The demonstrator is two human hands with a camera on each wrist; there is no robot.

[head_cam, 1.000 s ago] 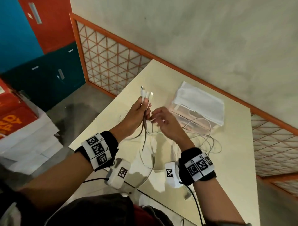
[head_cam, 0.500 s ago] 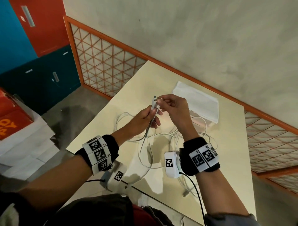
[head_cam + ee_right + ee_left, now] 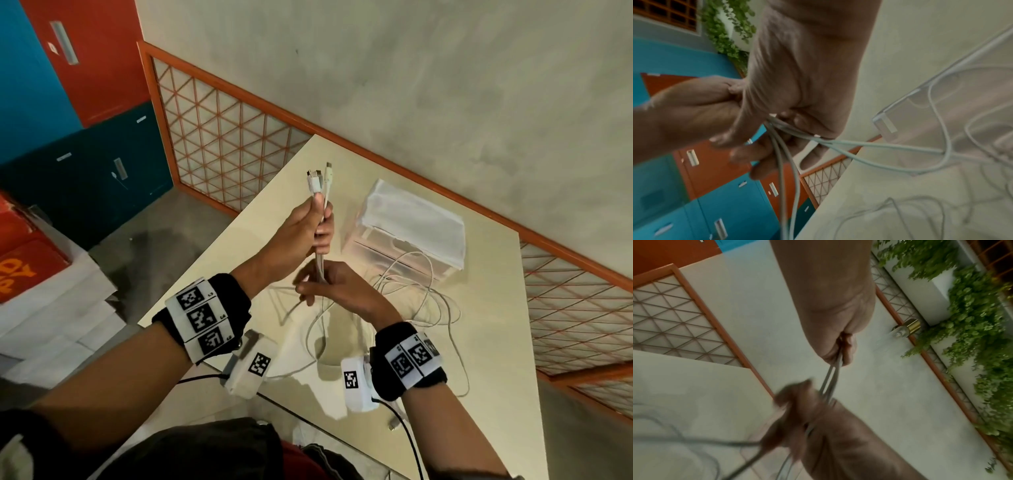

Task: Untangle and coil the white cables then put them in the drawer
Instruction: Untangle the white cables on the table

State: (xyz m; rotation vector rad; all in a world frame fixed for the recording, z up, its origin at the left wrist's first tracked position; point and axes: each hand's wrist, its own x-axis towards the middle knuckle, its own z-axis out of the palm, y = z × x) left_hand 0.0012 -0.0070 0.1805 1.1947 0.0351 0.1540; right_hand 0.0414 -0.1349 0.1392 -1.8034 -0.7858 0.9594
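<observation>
The pale counter (image 3: 445,342) stands against a grey wall, with coloured lockers (image 3: 85,171) off to its left. On its far part sits a clear plastic drawer unit (image 3: 407,236) with a white top. The white cables (image 3: 421,301) lie in loose, tangled loops on the counter in front of the drawer unit, and several strands rise from the tangle into both hands. The left hand (image 3: 298,236) is raised above the counter, its grip clenched around the gathered strands. The right hand (image 3: 339,287) sits just below it, touching or nearly so, its grip grasping the same strands where they leave the tangle. Above the left fist stand the connector ends (image 3: 318,180), pointing upward, close together.
</observation>
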